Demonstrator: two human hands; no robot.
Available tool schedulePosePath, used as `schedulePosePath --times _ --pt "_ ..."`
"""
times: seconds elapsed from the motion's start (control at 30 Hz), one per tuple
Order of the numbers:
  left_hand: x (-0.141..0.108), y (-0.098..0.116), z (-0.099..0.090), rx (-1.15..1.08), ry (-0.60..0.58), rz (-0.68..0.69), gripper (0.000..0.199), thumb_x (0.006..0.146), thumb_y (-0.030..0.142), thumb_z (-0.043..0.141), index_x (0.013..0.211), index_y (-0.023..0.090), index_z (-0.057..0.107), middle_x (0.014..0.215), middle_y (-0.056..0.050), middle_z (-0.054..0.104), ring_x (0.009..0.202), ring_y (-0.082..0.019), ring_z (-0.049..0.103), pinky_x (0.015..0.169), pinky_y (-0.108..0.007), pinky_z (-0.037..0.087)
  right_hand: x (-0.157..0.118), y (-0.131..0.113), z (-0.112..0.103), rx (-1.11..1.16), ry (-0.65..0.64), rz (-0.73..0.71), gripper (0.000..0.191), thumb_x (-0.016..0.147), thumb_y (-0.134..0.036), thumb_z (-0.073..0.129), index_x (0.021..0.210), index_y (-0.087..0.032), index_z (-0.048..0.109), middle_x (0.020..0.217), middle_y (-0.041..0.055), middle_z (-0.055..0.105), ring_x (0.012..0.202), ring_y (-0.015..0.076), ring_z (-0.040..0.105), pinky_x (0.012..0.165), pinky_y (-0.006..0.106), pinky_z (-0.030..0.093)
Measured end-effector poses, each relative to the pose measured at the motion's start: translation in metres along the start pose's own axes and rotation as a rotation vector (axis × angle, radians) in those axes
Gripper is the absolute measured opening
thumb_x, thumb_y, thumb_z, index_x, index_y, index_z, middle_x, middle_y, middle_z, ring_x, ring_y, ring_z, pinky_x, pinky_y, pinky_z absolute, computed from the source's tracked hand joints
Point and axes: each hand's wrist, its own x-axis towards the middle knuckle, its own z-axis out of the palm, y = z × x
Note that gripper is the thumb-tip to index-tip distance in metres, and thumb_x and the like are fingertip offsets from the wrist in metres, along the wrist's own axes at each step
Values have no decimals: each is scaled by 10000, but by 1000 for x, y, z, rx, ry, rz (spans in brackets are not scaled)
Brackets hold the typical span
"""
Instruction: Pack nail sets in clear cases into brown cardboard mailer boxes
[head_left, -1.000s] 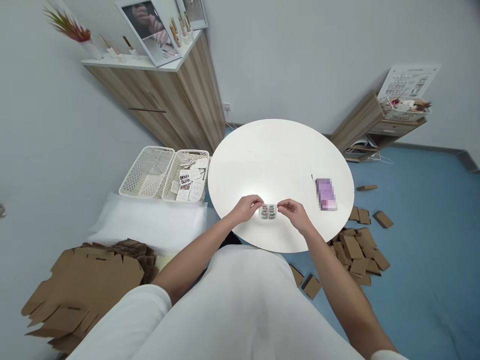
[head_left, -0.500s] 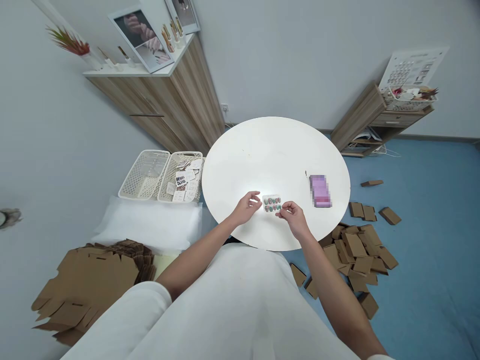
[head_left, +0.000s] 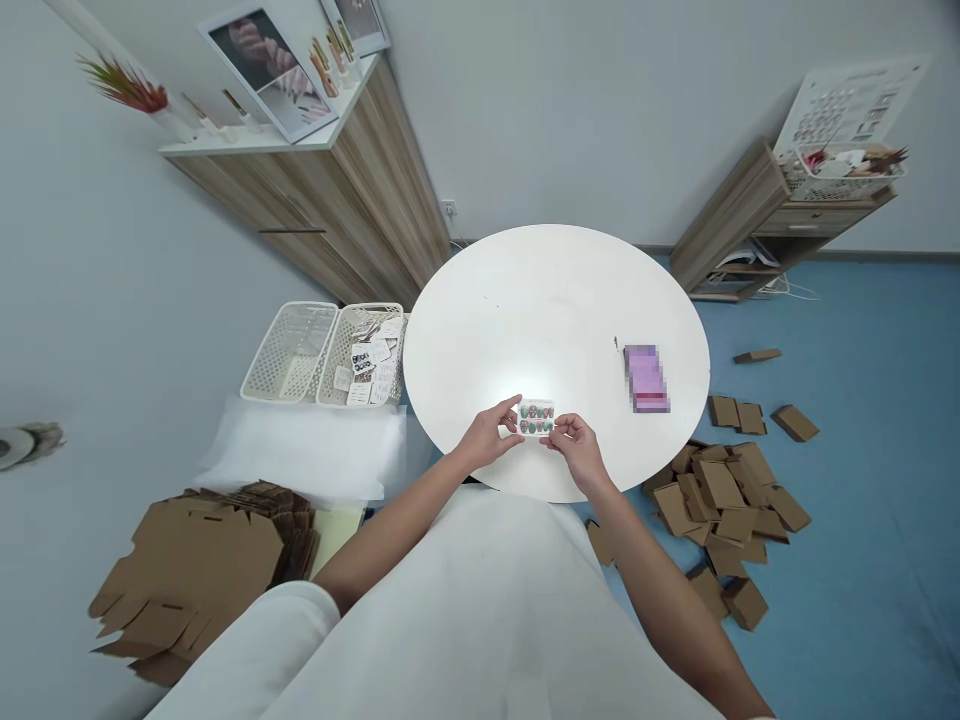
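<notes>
A small white card of press-on nails (head_left: 535, 417), in two rows of green and reddish patterns, is held near the front edge of the round white table (head_left: 555, 290). My left hand (head_left: 487, 436) grips its left side, fingers at the upper corner and thumb near the lower one. On the right, the fingertips of my right hand (head_left: 577, 448) pinch the lower right corner. Whether the card touches the tabletop I cannot tell. A pixelated purple item (head_left: 646, 379) lies on the table to the right of my hands.
Two white baskets (head_left: 322, 350) stand left of the table, one holding nail cards. Flattened cardboard boxes (head_left: 187, 560) are stacked at the lower left. Small brown boxes (head_left: 720, 485) lie piled on the blue floor at right. A wooden cabinet (head_left: 375, 190) stands behind left, a shelf unit (head_left: 739, 220) behind right.
The card has come slightly left and nearer to my body. My left hand, apart from it before, has closed on its left side; my right hand has kept its hold.
</notes>
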Motion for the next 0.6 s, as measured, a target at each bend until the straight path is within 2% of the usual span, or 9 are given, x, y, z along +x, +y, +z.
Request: schedulePosePath --times 0.13,0.3,0.47,0.6 --pt "-1 -1 -4 -23 -23 -13 638 697 221 630 1274 241 360 857 1 558 734 -103 547 816 -305 442 3 -1 -9 -169 -57 -72 299 628 -344 656 858 -210 519 756 -6 555 694 147 595 719 335 464" --pt "-2 -6 -8 -43 -63 -74 619 680 244 644 1249 244 399 832 2 568 765 -123 546 813 -313 436 10 -9 -20 -501 -121 -204 427 646 -330 643 1045 -255 513 1057 49 569 796 165 593 790 383 458" --pt "-3 -16 -7 -52 -67 -110 626 676 256 644 1253 240 401 793 14 564 743 -121 538 782 -293 430 16 -5 -12 -672 -248 -311 489 675 -315 619 1145 -300 486 1286 55 429 797 170 592 791 398 476" --pt "-7 -28 -5 -10 -25 -145 675 684 233 624 1297 228 341 838 5 564 670 -95 521 711 -259 428 23 9 0 -793 -198 -356 484 714 -351 579 1179 -287 461 1273 73 449 773 193 594 761 419 480"
